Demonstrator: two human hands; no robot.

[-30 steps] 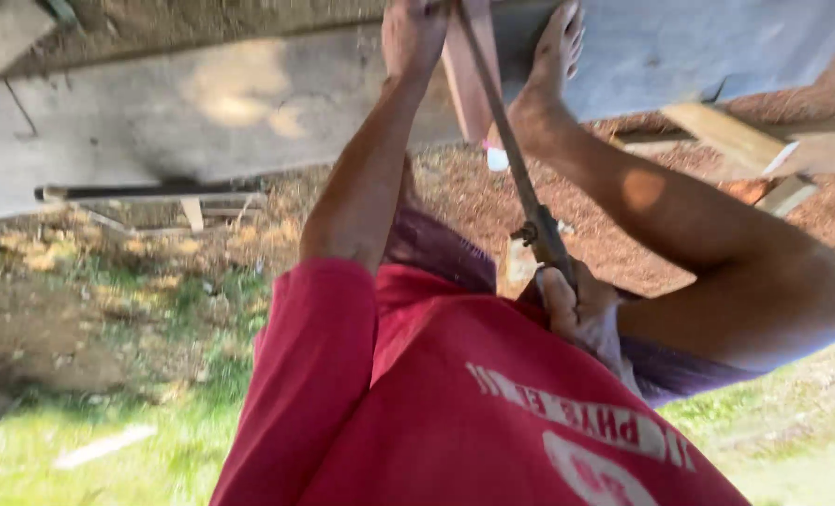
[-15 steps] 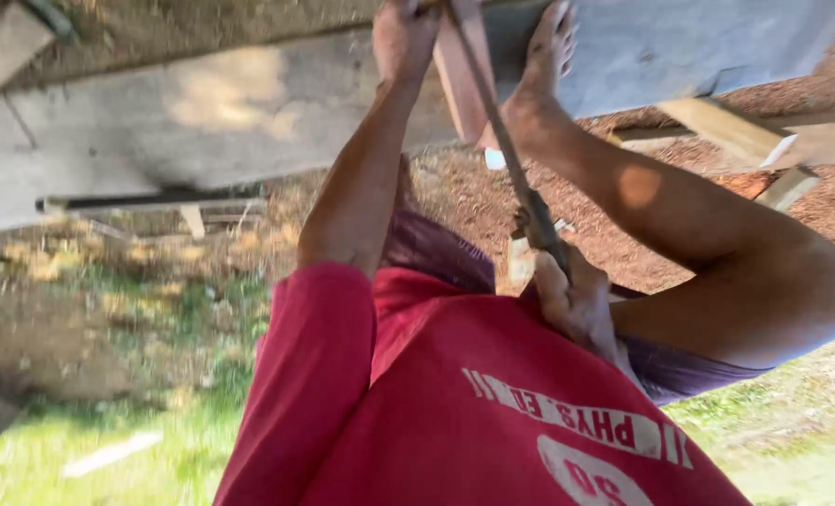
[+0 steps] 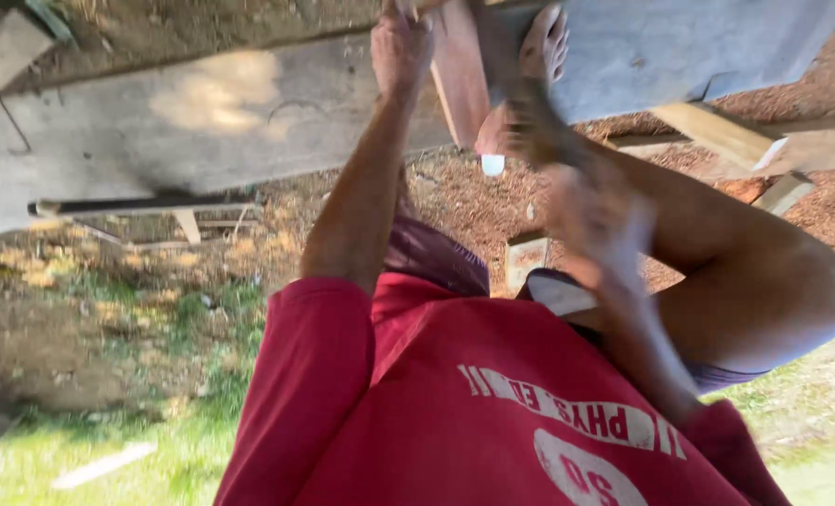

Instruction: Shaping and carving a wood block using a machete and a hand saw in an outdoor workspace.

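My left hand (image 3: pixel 400 42) reaches out at the top of the view and presses on a reddish wooden board (image 3: pixel 459 84) lying across a grey concrete slab (image 3: pixel 202 112). Blurred by motion, my right hand (image 3: pixel 595 220) is closed around the handle of a long thin saw (image 3: pixel 530 126) whose blade runs up to the board. My bare foot (image 3: pixel 541 47) rests on the slab just right of the board, with the knee bent at the right. My red shirt fills the bottom of the view.
A dark metal rod (image 3: pixel 136 204) lies along the slab's near edge. Pale timber offcuts (image 3: pixel 717 131) sit on reddish mulch at the right. Grass and a white strip (image 3: pixel 103 466) are at the lower left.
My right hand has moved up and forward with the saw toward the board and is now blurred. My left hand and foot stay in place.
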